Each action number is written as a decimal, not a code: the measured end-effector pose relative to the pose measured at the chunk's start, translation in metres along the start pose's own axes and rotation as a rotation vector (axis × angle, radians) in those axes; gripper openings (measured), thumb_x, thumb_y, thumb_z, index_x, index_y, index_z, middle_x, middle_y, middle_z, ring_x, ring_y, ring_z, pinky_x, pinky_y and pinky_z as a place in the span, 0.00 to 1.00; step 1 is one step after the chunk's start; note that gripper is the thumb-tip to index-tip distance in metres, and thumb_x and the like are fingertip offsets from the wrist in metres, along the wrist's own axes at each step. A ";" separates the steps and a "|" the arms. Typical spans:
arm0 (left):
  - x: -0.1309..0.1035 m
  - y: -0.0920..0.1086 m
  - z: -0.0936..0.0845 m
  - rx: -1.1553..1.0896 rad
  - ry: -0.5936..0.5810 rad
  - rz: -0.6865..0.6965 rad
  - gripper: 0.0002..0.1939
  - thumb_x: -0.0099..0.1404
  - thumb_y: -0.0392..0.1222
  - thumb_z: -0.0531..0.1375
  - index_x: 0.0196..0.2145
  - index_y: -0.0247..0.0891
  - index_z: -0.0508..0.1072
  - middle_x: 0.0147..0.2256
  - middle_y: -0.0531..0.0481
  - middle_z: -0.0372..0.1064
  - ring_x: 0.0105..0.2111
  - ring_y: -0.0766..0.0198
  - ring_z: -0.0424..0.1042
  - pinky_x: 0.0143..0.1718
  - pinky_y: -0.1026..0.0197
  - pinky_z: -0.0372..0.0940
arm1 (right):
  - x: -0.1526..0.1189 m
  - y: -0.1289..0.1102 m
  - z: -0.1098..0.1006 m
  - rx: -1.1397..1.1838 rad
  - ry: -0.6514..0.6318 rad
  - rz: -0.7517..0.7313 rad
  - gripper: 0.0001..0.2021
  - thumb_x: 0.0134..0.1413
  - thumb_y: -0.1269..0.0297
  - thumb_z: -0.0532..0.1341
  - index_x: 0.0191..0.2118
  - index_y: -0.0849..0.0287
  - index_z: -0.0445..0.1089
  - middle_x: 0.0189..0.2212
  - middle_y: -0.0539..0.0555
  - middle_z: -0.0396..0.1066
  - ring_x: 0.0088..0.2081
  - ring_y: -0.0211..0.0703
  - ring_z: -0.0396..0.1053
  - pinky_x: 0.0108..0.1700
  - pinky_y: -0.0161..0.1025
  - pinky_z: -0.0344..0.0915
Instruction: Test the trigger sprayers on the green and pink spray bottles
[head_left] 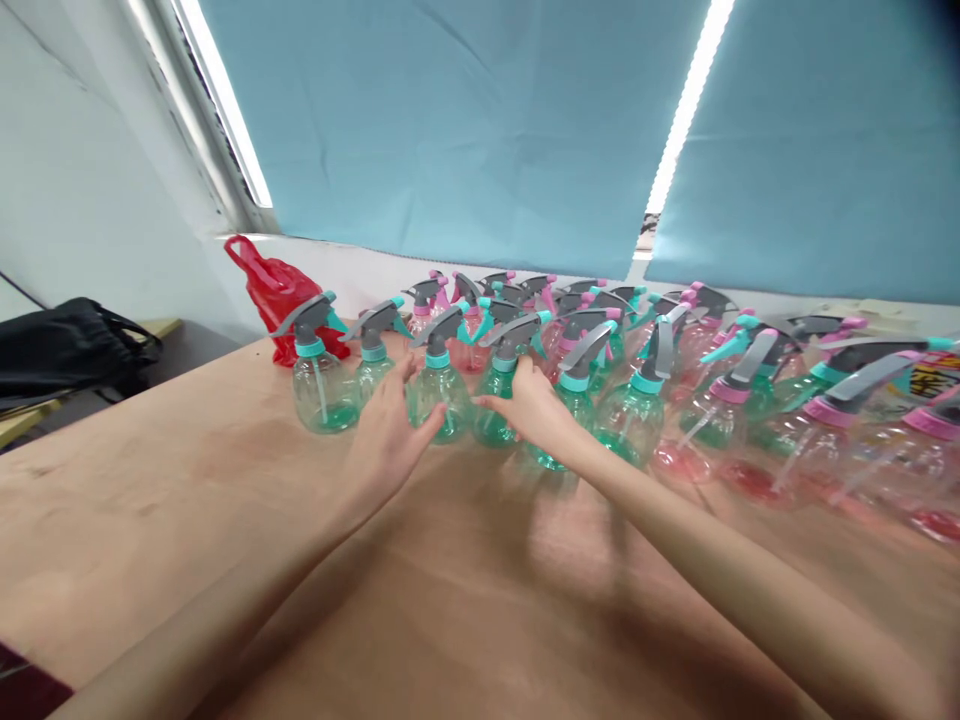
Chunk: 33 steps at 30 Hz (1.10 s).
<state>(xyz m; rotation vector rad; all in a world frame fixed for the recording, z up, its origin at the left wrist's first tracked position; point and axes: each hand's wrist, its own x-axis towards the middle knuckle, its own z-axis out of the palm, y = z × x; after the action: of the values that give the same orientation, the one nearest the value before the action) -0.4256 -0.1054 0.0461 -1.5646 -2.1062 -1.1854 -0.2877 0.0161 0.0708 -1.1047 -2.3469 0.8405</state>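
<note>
Several clear spray bottles with grey trigger heads stand in rows on the wooden table (420,620). My left hand (394,425) is open, fingers apart, between a green-collared bottle (373,372) and another green one (441,400) to its right. My right hand (529,400) is at the side of a green bottle (495,400), its thumb in front and its other fingers partly hidden behind; whether it grips the bottle is unclear. At the left end of the front row stands one more green bottle (322,390). Pink-collared bottles (814,440) stand to the right.
A red plastic bag (277,295) sits at the table's back left corner. Blue sheeting (465,130) covers the windows behind the bottles. A black bag (75,345) lies at far left, beyond the table edge. A yellow-and-black label (930,380) shows among the bottles at far right.
</note>
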 end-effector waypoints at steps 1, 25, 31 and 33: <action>-0.005 0.000 -0.003 -0.026 0.014 -0.006 0.29 0.64 0.45 0.58 0.60 0.37 0.57 0.58 0.38 0.64 0.58 0.51 0.65 0.57 0.46 0.63 | 0.000 -0.001 -0.001 -0.012 -0.001 0.002 0.28 0.55 0.61 0.64 0.55 0.70 0.53 0.52 0.73 0.62 0.41 0.54 0.74 0.30 0.41 0.71; -0.041 0.099 -0.015 -0.440 -0.388 -0.084 0.30 0.58 0.48 0.63 0.57 0.40 0.62 0.51 0.42 0.69 0.49 0.49 0.71 0.48 0.47 0.69 | -0.118 0.034 -0.041 0.062 -0.292 -0.562 0.25 0.51 0.51 0.66 0.50 0.56 0.62 0.48 0.58 0.69 0.45 0.53 0.71 0.42 0.47 0.68; -0.060 0.149 -0.010 -0.675 -0.369 -0.060 0.18 0.62 0.39 0.57 0.50 0.38 0.67 0.45 0.45 0.72 0.45 0.56 0.74 0.46 0.55 0.69 | -0.149 0.055 -0.054 0.063 -0.223 -0.671 0.24 0.50 0.49 0.66 0.48 0.57 0.66 0.50 0.57 0.68 0.48 0.52 0.69 0.47 0.50 0.68; -0.060 0.161 -0.006 -0.702 -0.393 -0.071 0.16 0.60 0.37 0.57 0.47 0.35 0.68 0.42 0.46 0.72 0.41 0.57 0.74 0.44 0.55 0.70 | -0.153 0.067 -0.055 0.020 -0.137 -0.724 0.23 0.50 0.47 0.65 0.45 0.59 0.67 0.48 0.60 0.70 0.49 0.54 0.67 0.49 0.52 0.67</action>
<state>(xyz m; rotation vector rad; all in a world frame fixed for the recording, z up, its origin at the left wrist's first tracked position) -0.2610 -0.1366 0.0850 -2.1727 -2.0936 -1.9225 -0.1274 -0.0523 0.0501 -0.1355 -2.5560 0.6639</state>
